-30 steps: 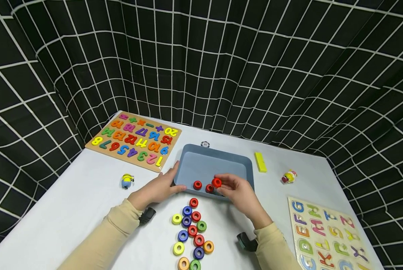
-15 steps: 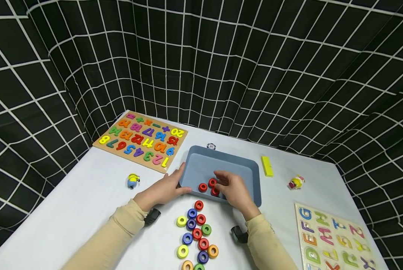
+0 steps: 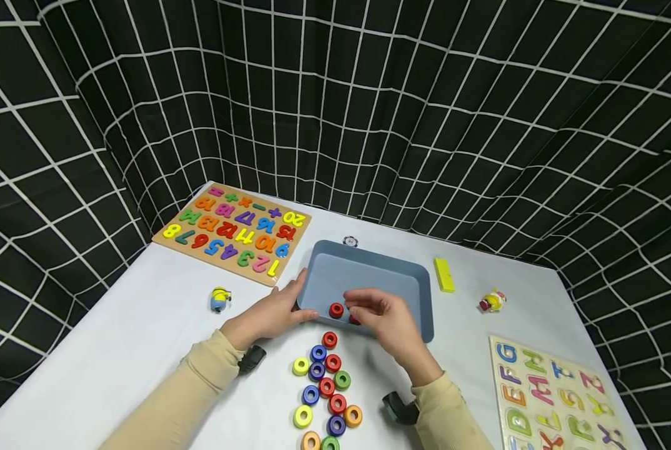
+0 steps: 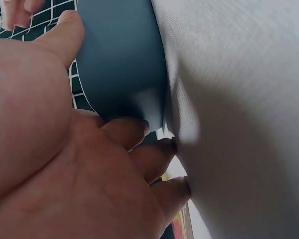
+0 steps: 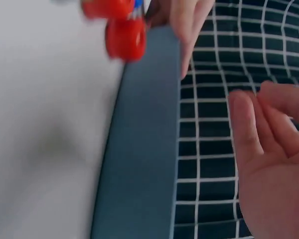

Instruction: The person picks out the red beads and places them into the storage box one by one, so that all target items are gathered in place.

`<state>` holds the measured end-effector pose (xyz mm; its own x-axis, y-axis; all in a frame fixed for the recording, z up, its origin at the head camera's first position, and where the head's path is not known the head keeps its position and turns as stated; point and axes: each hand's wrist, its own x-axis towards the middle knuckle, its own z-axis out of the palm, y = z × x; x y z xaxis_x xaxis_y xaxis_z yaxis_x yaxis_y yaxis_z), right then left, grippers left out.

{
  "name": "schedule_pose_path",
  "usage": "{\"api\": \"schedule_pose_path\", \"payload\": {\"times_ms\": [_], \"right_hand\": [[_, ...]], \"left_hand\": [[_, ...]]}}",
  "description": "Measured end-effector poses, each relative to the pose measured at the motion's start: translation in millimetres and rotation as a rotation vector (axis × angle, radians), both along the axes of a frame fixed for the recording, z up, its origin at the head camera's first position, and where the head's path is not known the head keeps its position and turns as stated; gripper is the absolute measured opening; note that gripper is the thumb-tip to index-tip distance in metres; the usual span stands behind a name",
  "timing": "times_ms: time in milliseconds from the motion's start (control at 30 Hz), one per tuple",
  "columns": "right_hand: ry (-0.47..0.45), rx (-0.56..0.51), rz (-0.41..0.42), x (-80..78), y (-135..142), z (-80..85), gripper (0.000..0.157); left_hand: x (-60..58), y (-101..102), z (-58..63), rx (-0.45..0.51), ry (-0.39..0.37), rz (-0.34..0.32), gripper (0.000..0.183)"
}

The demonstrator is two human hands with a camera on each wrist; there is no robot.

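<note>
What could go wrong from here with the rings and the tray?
If the right hand reaches for the loose rings, it could scatter them, since several sit bunched together. If the left hand nudges the tray toward them, it might bump the nearest red ring.

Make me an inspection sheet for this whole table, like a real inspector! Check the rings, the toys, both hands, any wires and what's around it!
Surface: white tabletop.
Job's things: at least two red rings inside the blue-grey tray, near its front side; loose colored rings on the table before it.
Clutter: number board, letter board, yellow block, blue-and-yellow figure, second figure, round chip.
Left hand: against the tray's left front corner.
Right hand: over the tray's front side; no ring visible in its fingers.
Cables: nothing seen.
Surroundings: black curtain with white grid, behind and both sides.
</note>
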<state>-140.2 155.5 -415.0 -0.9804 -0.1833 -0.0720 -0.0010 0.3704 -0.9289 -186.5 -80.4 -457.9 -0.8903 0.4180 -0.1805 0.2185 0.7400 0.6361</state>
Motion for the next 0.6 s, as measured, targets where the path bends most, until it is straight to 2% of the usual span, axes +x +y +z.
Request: {"api": "schedule_pose_path", "payload": {"times_ms": [67,133,200,267,300,467,600], "right_hand": [[0.0,0.066,0.052,6.5,-3.0,2.0,0.022],[0.027,0.224,0.103,12.9,-5.5,0.5,0.016],[0.093,0.422,0.128,19.2,-8.1,-4.2,0.012],[0.168,0.584,0.133,24.6,-10.5,-9.4,0.013],[0.194,0.631,0.135,26.4,-12.0,-12.1,0.016],[0.284,0.748,0.141,28.2,-19.4,-22.8,0.033],[0.348,0.8,0.173,27.7,-25.9,-27.8,0.037]], "left_hand": [[0.2,-0.8,-0.2,-0.001,0.001,0.003,0.096],[0.4,-1.1,-0.5,-0.001,0.003,0.002,0.096],[0.8,-1.1,-0.5,0.002,0.004,-0.001,0.096],[0.7,-1.2,-0.7,0.005,0.006,-0.006,0.097],[0.6,-1.3,-0.6,0.007,0.007,-0.006,0.097],[0.1,-1.6,0.1,0.01,-0.001,-0.005,0.097],[0.3,-1.0,0.5,0.008,-0.01,0.001,0.097]]}}
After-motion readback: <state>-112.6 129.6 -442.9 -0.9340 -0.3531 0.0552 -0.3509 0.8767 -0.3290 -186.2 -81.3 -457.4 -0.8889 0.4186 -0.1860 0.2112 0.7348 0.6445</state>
